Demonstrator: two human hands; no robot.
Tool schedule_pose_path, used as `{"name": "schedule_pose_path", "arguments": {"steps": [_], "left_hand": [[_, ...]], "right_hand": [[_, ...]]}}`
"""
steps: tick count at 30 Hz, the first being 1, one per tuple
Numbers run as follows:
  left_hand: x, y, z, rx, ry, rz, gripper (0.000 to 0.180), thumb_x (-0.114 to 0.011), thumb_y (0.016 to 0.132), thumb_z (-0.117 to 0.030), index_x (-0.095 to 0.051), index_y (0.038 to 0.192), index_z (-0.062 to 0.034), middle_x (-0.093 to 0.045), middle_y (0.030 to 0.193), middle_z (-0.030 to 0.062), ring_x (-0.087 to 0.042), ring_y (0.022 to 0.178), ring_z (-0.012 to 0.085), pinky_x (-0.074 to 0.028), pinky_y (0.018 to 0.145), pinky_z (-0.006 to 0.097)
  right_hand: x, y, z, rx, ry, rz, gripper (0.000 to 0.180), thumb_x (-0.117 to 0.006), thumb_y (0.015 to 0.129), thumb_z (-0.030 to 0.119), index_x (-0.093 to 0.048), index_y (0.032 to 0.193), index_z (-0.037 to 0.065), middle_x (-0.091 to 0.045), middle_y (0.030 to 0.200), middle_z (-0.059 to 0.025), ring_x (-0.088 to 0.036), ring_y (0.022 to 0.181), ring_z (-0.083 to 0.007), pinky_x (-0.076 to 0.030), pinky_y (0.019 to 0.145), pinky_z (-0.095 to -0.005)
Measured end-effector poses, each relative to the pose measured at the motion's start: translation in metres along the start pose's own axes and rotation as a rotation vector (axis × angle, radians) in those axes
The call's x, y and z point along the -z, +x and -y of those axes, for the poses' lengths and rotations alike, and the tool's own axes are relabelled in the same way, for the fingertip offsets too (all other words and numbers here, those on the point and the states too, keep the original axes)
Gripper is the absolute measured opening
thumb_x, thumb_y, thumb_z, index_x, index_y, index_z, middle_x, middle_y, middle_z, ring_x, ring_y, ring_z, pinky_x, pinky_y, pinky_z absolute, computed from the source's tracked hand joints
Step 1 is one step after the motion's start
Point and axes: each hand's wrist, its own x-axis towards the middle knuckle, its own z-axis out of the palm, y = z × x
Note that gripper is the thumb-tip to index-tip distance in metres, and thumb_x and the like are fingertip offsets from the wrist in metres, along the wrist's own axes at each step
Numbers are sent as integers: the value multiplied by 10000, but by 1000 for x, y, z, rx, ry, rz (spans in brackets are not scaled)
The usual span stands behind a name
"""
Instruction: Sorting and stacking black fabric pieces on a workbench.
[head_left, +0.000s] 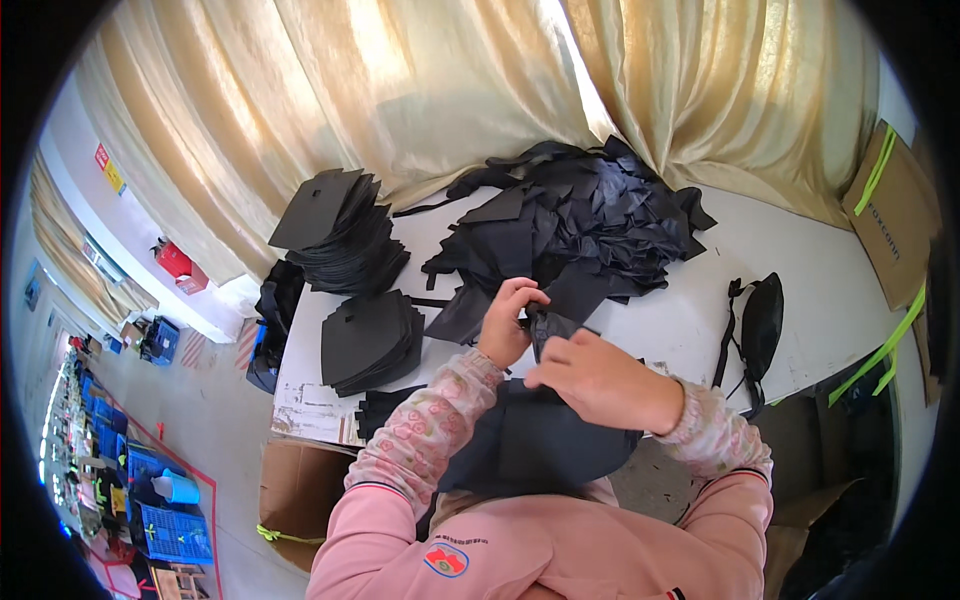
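Note:
My left hand (507,322) is closed round a small, crumpled piece of black fabric (545,325) above the table's front edge. Close by on the right, my right hand (612,380) has its fingers bent together against the lower side of that piece. Below both hands, a large black sheet (540,440) lies across my lap. Just beyond them spreads a heap of loose black fabric pieces (590,215). Two piles of flat black panels stand to the left, a tall stack (335,225) at the back and a lower stack (370,345) nearer me.
A black pouch with straps (762,325) lies on the right of the white table (810,240). Cardboard (890,220) with yellow-green ties stands at the far right. An open carton (305,490) is below the table's left end. Curtains (400,90) hang behind.

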Motion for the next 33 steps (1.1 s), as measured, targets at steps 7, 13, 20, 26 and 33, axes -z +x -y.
{"name": "schedule_pose_path", "arguments": {"steps": [7, 13, 20, 26, 33], "left_hand": [[51, -15, 7, 188, 10, 452, 349, -826, 653, -7, -568, 885, -48, -509, 1173, 64, -534, 809, 171, -473, 757, 277], [98, -31, 23, 145, 52, 523, 393, -847, 697, -134, -493, 841, -40, -606, 1185, 113, -617, 923, 266, -507, 779, 337], [180, -50, 12, 285, 260, 576, 401, -866, 639, -112, -493, 763, -36, -644, 1172, 138, -638, 1039, 288, -506, 824, 351], [268, -78, -31, 921, 246, 770, 348, -850, 681, -63, -521, 773, 5, -642, 1227, 136, -683, 819, 177, -547, 658, 304], [311, -124, -42, 1241, 129, 899, 300, -828, 729, -66, -538, 791, -22, -575, 732, 32, -583, 558, 122, -493, 486, 267]], "right_hand": [[18, -47, 1, -150, 135, 104, 294, -616, 757, 8, -614, 1032, 113, -558, 908, -95, -607, 759, -309, -465, 647, -406], [43, -62, -1, -268, -178, 52, 283, -608, 739, -52, -644, 951, 131, -606, 846, -54, -574, 734, -293, -460, 661, -380], [66, -79, 13, -435, -78, 56, 272, -603, 728, -76, -625, 948, 84, -581, 836, -83, -600, 776, -320, -482, 689, -384], [62, -96, 11, -362, 492, 294, 247, -629, 822, -64, -655, 1035, 58, -648, 931, -96, -637, 837, -291, -505, 729, -328], [15, -105, -15, -509, 800, 474, 217, -640, 840, -38, -659, 1041, 43, -668, 950, -94, -655, 852, -228, -506, 755, -300]]}}
